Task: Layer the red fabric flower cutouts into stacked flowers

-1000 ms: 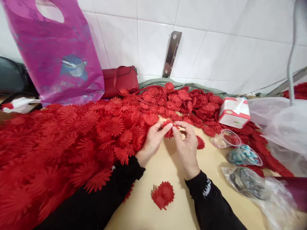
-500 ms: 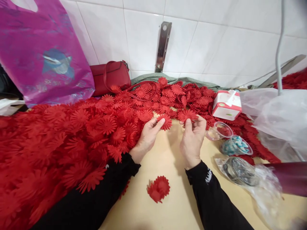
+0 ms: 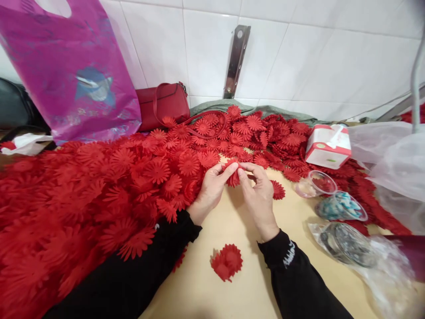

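Note:
Both of my hands meet above the table, with a red fabric flower (image 3: pixel 233 179) between them. My left hand (image 3: pixel 212 188) pinches its left side between thumb and fingers. From the right, the thumb and index finger of my right hand (image 3: pixel 260 195) close on the same flower; my fingers cover much of it. Just past my right hand, another red flower (image 3: pixel 278 189) lies on the table, partly hidden by that hand. Nearer to me, a small cluster of red petal pieces (image 3: pixel 227 262) rests on the tabletop (image 3: pixel 199 292).
A large heap of red flowers (image 3: pixel 99 190) spreads left and along the back. Behind it stand a purple plastic bag (image 3: pixel 76 84) and a red handbag (image 3: pixel 162 106). At right are a tissue box (image 3: pixel 327 153), clear cups (image 3: pixel 320 182), a bagged dark round object (image 3: pixel 347 243) and white plastic sheeting (image 3: pixel 398 155).
My right hand has moved left to the flower in my left hand. The flower it held before is out of its grip; one now lies on the table beside it. The view has shifted slightly.

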A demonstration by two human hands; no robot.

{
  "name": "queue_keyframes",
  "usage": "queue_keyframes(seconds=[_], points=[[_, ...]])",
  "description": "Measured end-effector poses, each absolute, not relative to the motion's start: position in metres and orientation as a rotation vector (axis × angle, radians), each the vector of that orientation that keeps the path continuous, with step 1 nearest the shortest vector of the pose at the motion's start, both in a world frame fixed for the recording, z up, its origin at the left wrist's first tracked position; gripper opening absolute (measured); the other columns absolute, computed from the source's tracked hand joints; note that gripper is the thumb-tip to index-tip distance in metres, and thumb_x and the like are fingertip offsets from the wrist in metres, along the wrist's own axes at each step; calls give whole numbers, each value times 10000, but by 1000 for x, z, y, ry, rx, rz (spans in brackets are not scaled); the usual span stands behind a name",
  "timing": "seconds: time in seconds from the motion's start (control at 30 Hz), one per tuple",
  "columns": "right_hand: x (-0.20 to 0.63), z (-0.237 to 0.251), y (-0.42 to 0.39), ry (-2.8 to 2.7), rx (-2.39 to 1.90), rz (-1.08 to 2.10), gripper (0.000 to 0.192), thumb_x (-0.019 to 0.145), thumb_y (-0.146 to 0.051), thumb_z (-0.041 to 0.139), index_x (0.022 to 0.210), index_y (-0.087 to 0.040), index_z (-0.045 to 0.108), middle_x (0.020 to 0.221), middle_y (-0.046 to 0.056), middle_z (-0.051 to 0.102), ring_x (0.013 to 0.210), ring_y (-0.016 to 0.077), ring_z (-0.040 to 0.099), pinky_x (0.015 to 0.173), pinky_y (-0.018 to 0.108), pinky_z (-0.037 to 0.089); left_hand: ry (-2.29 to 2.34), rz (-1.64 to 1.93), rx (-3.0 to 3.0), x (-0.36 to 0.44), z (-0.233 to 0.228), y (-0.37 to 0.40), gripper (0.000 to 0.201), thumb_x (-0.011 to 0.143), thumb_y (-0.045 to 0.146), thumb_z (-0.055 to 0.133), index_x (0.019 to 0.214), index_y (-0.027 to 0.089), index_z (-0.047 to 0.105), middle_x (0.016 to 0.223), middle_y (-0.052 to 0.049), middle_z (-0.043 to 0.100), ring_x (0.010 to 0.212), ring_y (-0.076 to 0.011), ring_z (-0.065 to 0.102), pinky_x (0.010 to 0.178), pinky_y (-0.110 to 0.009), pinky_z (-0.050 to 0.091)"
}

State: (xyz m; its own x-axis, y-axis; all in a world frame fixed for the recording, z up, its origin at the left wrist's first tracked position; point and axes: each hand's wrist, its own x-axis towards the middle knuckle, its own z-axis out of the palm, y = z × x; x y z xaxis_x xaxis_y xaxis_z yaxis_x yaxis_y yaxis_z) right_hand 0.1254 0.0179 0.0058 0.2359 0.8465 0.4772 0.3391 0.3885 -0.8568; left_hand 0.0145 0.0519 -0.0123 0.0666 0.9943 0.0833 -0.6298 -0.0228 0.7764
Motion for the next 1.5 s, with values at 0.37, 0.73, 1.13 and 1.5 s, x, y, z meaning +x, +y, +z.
queue_keyframes(seconds=[0.37, 0.73, 1.13, 1.5], points=[[136, -1, 34, -633, -871, 942, 305, 734, -367, 862, 900, -236, 642, 938, -34, 668, 848, 114, 638, 860, 284, 512, 590, 1395, 753, 16, -13, 51, 303, 738, 379, 916, 879, 159, 763, 899, -5, 750, 848, -130, 646, 925, -294, 501], [142, -9, 39, -756, -1028, 834, 425, 777, -365, 782, 1138, -245, 592, 1066, 13, 620, 946, 148, 608, 918, 325, 498, 663, 1347, 594, 14, -6, 47, 366, 707, 370, 939, 888, 175, 688, 896, -9, 769, 875, -162, 729, 929, -332, 570], [138, 6, 33, -824, -977, 879, 348, 903, -455, 737, 1134, -246, 582, 880, -33, 601, 699, 135, 595, 707, 298, 521, 748, 1281, 717, 11, -12, 47, 336, 785, 404, 880, 1000, 187, 739, 939, -22, 790, 893, -173, 740, 923, -329, 574], [130, 7, 27, -917, -1037, 898, 270, 985, -485, 641, 880, -245, 574, 751, -43, 546, 686, 144, 519, 672, 284, 471, 813, 1311, 752, 11, -9, 51, 401, 709, 458, 922, 977, 189, 793, 1035, -55, 818, 1021, -225, 754, 1027, -379, 564]])
